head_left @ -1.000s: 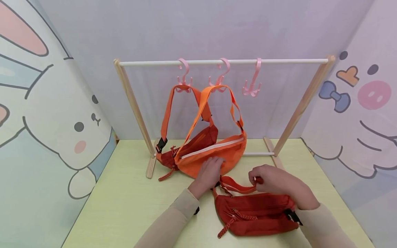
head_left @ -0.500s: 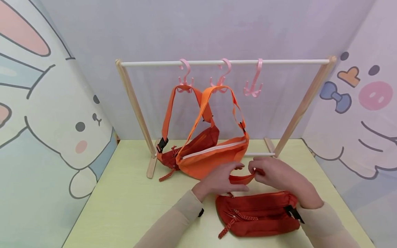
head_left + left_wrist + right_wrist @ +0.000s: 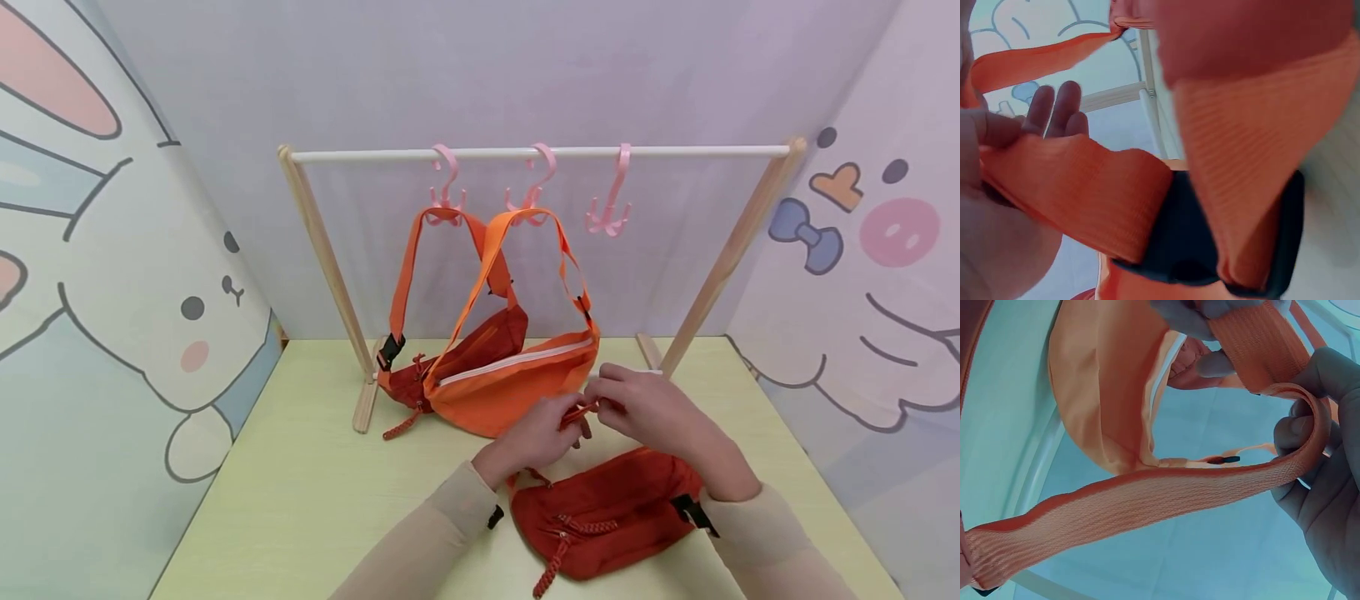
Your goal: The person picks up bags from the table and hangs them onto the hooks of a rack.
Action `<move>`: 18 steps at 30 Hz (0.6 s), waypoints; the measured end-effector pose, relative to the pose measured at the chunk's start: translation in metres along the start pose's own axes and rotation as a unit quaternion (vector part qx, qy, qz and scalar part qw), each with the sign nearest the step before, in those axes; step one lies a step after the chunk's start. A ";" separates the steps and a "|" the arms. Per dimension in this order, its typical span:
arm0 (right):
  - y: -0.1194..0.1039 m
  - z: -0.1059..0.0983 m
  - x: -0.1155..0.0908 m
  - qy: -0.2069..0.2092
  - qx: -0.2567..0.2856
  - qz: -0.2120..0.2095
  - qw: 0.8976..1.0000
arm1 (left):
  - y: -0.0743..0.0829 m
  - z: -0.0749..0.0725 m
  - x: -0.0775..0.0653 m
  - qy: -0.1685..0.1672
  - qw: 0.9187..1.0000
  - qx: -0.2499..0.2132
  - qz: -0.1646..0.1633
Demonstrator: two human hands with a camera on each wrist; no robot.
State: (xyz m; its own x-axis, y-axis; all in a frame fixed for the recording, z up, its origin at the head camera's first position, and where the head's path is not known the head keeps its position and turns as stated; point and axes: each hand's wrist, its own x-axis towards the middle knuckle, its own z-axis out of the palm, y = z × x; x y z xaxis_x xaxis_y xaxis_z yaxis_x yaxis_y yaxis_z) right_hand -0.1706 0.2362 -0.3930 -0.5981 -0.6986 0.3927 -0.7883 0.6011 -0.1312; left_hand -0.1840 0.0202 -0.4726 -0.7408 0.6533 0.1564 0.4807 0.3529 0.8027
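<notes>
A dark red waist bag [image 3: 600, 517] lies tilted on the table, its braided zipper pulls toward the front. My left hand [image 3: 534, 433] holds its orange-red strap [image 3: 1085, 194] between thumb and fingers, near a black buckle [image 3: 1179, 231]. Close beside it, my right hand [image 3: 645, 408] pinches the same strap, which bends in a loop round the fingers in the right wrist view. Just behind the hands, an orange crescent bag [image 3: 517, 387] with a white zipper hangs by its strap from the middle pink hanger [image 3: 531, 196]. Palms and several fingers are partly hidden in the head view.
A wooden rack with a white rail [image 3: 360, 156] spans the back. Another red bag [image 3: 487, 337] hangs from the left pink hanger [image 3: 444, 200], partly behind the orange one. The right pink hanger [image 3: 611, 204] carries nothing. Printed cartoon walls [image 3: 120, 275] enclose the table [image 3: 300, 500].
My left hand has come away from the orange bag and moved right onto the strap. My right hand has risen slightly, and the red bag's right end has swung upward and back.
</notes>
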 end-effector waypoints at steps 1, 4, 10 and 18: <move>0.000 0.001 0.000 0.009 -0.001 -0.003 1.000 | 0.001 -0.001 -0.001 0.010 1.000 -0.011 -0.009; 0.001 0.005 0.001 0.035 -0.004 -0.005 0.999 | 0.006 -0.005 -0.002 0.053 0.998 -0.026 -0.028; 0.005 0.016 0.003 0.057 -0.003 0.015 0.998 | 0.015 -0.013 -0.005 0.144 0.988 -0.029 -0.040; 0.005 0.033 0.011 0.034 0.040 0.062 0.997 | 0.031 -0.025 -0.011 0.167 0.985 0.012 -0.032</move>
State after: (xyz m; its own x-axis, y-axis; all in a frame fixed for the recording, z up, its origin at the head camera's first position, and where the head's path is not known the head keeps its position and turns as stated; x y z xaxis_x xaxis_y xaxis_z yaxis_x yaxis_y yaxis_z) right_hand -0.1854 0.2187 -0.4193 -0.6828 -0.5908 0.4298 -0.7193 0.6467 -0.2538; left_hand -0.1729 0.0076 -0.4351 -0.8808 0.3745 0.2899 0.4364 0.4040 0.8039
